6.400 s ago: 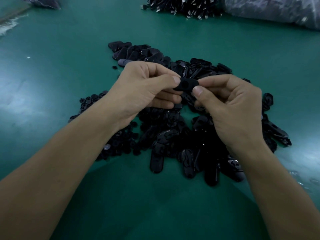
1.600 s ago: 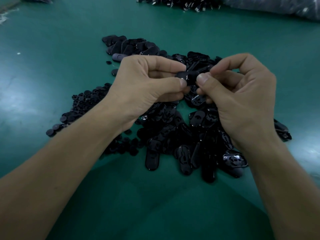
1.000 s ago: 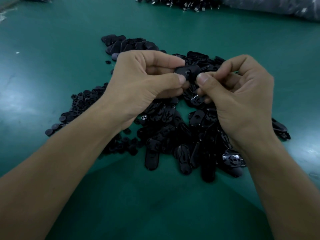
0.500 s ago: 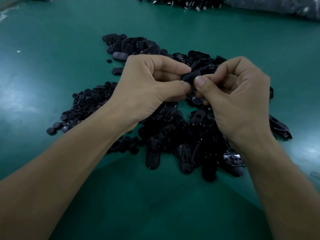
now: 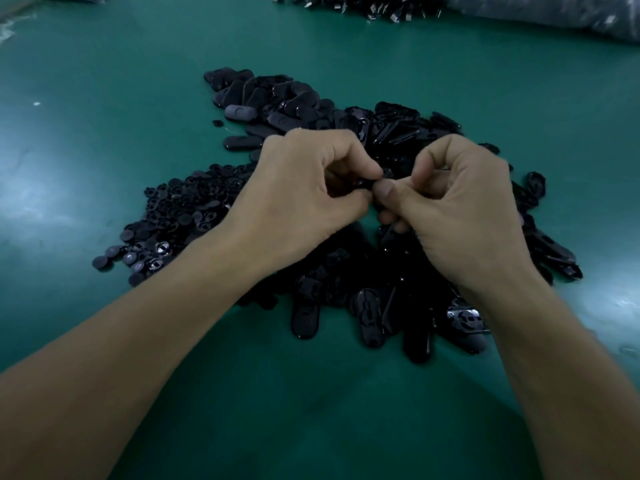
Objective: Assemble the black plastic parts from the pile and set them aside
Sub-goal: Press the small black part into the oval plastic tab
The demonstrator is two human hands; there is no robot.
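A small black part (image 5: 366, 183) is being pinched between the left hand (image 5: 304, 199) and the right hand (image 5: 460, 209), just above the middle of the pile (image 5: 372, 306), which is lying at the centre of the table (image 5: 104, 98). Both hands are being held clenched on it, thumbs and forefingers meeting at the piece. Most of it is being hidden by the fingertips, so whether one piece or two is being held cannot be told. The step is being judged as two pieces being pressed together. The pieces should be lined up squarely before force is applied. Pressure should be spread evenly, so that nothing is snapped or dropped back into the heap. Small round pieces (image 5: 180, 216) are lying toward the table's left edge, long oval pieces (image 5: 270, 95) toward its far edge.
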